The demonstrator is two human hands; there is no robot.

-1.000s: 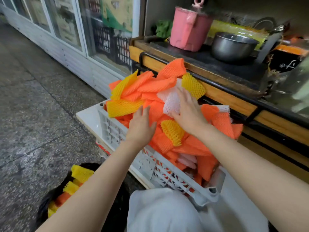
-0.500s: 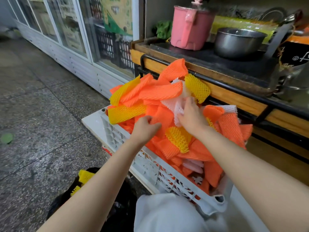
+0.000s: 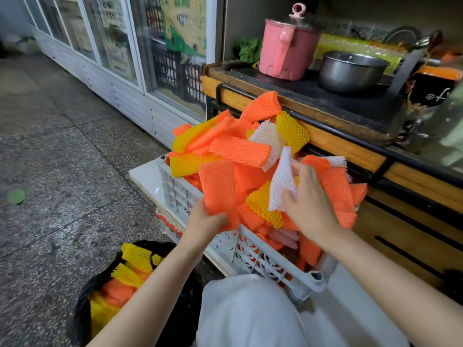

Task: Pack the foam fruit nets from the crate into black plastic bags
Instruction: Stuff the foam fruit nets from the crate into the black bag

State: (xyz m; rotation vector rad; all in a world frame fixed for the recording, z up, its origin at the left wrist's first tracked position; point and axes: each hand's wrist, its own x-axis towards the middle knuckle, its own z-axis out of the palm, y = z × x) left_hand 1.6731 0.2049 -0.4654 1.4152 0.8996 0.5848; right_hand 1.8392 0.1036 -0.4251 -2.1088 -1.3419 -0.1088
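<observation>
A white plastic crate (image 3: pixel 253 254) stands heaped with orange, yellow and white foam fruit nets (image 3: pixel 240 149). My left hand (image 3: pixel 203 224) grips the lower end of an orange net (image 3: pixel 219 189), lifted upright above the crate's near wall. My right hand (image 3: pixel 309 201) pinches a white net (image 3: pixel 281 181) raised over the middle of the pile. On the floor at the lower left, an open black plastic bag (image 3: pixel 82 304) holds several yellow and orange nets (image 3: pixel 120 284).
A wooden counter (image 3: pixel 350 146) runs behind the crate with a pink pot (image 3: pixel 288 48) and a steel bowl (image 3: pixel 350 71) on it. Glass-door cabinets (image 3: pixel 112 46) line the back left. Speckled stone floor (image 3: pixel 62 171) spreads to the left. My knee in white cloth (image 3: pixel 245 314) is below.
Both hands went from resting on the pile to holding nets: the left lifted an orange net, the right pulled up a white one. The view tilted, showing more of the bag.
</observation>
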